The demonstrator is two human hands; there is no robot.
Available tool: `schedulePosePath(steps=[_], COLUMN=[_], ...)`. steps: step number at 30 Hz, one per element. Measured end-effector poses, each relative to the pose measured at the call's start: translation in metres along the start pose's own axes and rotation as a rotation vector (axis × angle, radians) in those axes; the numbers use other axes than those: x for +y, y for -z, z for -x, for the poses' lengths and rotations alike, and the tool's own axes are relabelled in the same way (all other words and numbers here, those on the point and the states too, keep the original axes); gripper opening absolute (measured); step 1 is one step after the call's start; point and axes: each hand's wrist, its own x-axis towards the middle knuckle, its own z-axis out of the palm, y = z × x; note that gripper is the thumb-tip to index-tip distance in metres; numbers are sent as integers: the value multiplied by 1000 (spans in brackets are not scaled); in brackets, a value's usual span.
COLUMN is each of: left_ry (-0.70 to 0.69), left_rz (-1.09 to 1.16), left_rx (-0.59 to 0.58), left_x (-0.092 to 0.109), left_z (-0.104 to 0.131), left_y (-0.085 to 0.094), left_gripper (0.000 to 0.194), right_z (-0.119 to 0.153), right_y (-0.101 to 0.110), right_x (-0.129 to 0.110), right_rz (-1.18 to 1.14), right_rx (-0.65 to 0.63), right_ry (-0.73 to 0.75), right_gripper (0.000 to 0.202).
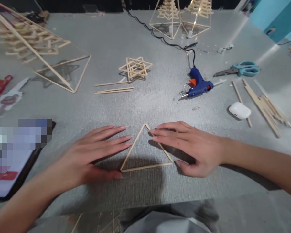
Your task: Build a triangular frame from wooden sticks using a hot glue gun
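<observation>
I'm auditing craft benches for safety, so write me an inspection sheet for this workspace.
Surface: grey tabletop, textured, lit brightest near the middle.
Job's things: three-stick triangle lying near the front edge; whether its corners are bonded cannot be told.
Clutter: glue gun, scissors, white case and loose sticks to the right; screen device at left.
Hands: left hand, fingers spread at the triangle's left side; right hand at its right side.
Cables: black cord from the glue gun toward the back.
Surroundings: pyramid stick frames at left and back; blue surface upper right.
</observation>
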Motion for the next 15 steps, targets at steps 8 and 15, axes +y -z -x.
schedulePosePath(steps=[8, 15], left_ry=[18, 10], left_rz=[23, 13], left_rx=[-17, -6], left_x=[2, 1], left_z=[-3, -2], left_y=[4, 3], left_gripper=[74, 76], right_z=[0, 1], right_y=[-3, -4], right_x=[2, 3], right_rz=[18, 15], right_rx=[24, 20], right_ry=[15, 16], right_gripper=[83, 82])
